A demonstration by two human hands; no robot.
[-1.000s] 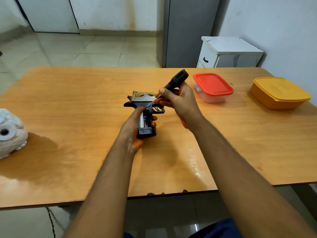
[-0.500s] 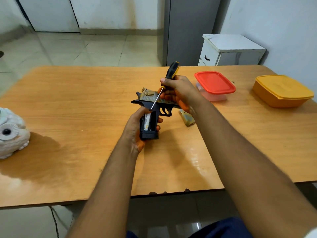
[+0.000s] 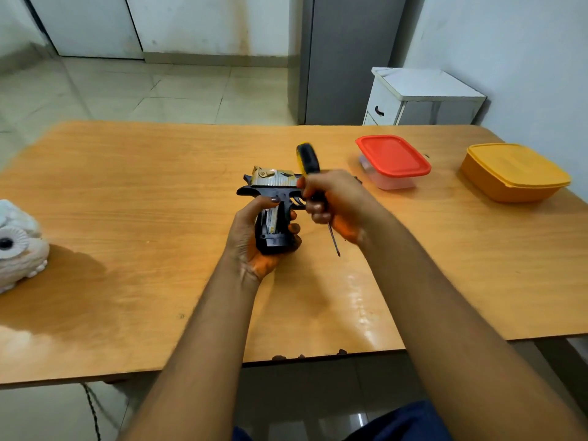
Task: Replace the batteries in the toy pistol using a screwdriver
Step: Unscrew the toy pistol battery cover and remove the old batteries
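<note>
Left hand (image 3: 254,237) grip clamped on toy pistol (image 3: 273,205), right (image 3: 337,202) on screwdriver (image 3: 313,173); battery bay open, cover refitting judged outstanding.

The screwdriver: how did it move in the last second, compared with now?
The right hand swung the screwdriver off the toy pistol: its tip pointed at the pistol, now it points down toward the table, clear of the grip. The left hand still holds the grip, batteries showing.

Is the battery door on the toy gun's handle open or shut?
Open. The toy pistol in the left hand shows a pale, shiny battery through a gap in its handle, with no cover over it.
</note>
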